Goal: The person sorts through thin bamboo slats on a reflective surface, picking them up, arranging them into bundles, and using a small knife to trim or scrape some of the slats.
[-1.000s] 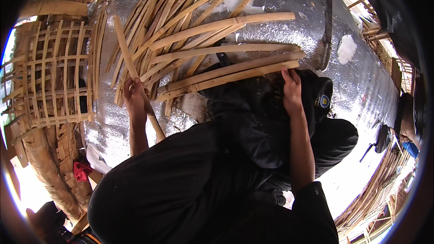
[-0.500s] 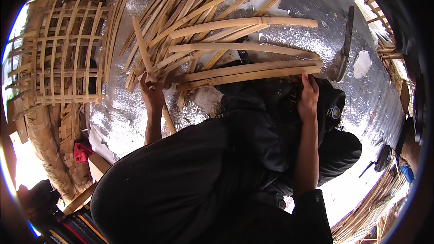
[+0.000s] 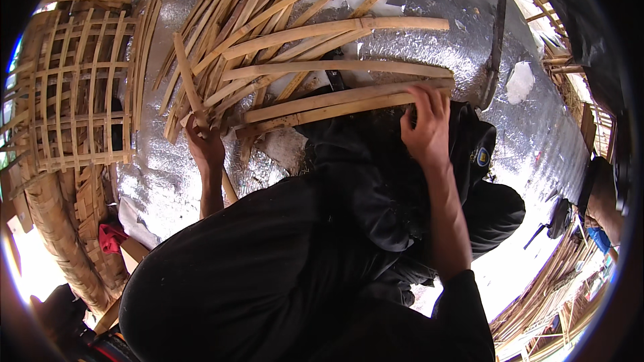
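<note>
**Two bamboo strips at a curled right hand**

The pale-tan, flat bamboo strip (image 3: 322, 114) nearest the person lies close alongside a tan, gently bowed bamboo strip (image 3: 335, 99), inward from the silver foil sheet (image 3: 416, 48)'s left edge. The right hand (image 3: 431, 135) bends its fingers over their right ends; whether they grip, I cannot tell. Lifting by one end could tangle the left ends in the pile, and rough edges could splinter bare skin. Both look straight-sided and smooth, with darker joints. The left hand (image 3: 206, 149) has its fingers clamped on a slanting, light-brown bamboo strip (image 3: 186, 74). Beyond, a loose heap of yellowish bamboo strips (image 3: 248, 0) runs toward the sheet's far edge; a long, dark tool (image 3: 495, 53) lies toward its right edge.
</note>
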### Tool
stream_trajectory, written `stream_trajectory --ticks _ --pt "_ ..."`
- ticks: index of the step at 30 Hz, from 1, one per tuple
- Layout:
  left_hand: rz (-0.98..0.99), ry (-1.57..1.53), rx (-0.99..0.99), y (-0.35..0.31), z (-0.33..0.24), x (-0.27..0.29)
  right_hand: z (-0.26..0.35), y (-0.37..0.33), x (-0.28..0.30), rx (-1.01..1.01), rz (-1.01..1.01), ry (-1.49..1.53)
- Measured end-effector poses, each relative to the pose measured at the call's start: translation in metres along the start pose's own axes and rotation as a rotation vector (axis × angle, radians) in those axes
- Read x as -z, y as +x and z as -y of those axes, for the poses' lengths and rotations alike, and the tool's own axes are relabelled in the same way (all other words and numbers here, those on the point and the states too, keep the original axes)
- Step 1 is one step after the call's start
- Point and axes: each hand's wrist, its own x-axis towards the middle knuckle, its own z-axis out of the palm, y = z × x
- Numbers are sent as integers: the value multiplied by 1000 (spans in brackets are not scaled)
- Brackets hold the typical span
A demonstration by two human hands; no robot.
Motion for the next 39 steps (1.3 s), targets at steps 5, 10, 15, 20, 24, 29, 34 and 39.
stream_trajectory --ticks 5,10,15,20,24,29,34,39 --pt "-44 16 -82 3 -11 -2 -12 52 -7 355 399 49" --pt "-61 -131 -45 -1 -35 -4 21 64 -43 372 555 -96" --pt "-28 -134 24 -3 -35 2 20 70 -62 470 507 -102" --pt "-82 -120 67 -5 -26 4 29 102 -35 364 413 -18" --pt "-141 -338 199 -6 -31 2 7 105 -68 327 412 -167" --pt "-256 -359 74 3 -28 12 15 121 -54 415 242 -133" --pt "-271 -489 159 16 -8 20 4 174 -60 498 231 -98" --pt "-249 -466 146 10 -16 18 -1 184 -77 446 315 -133"
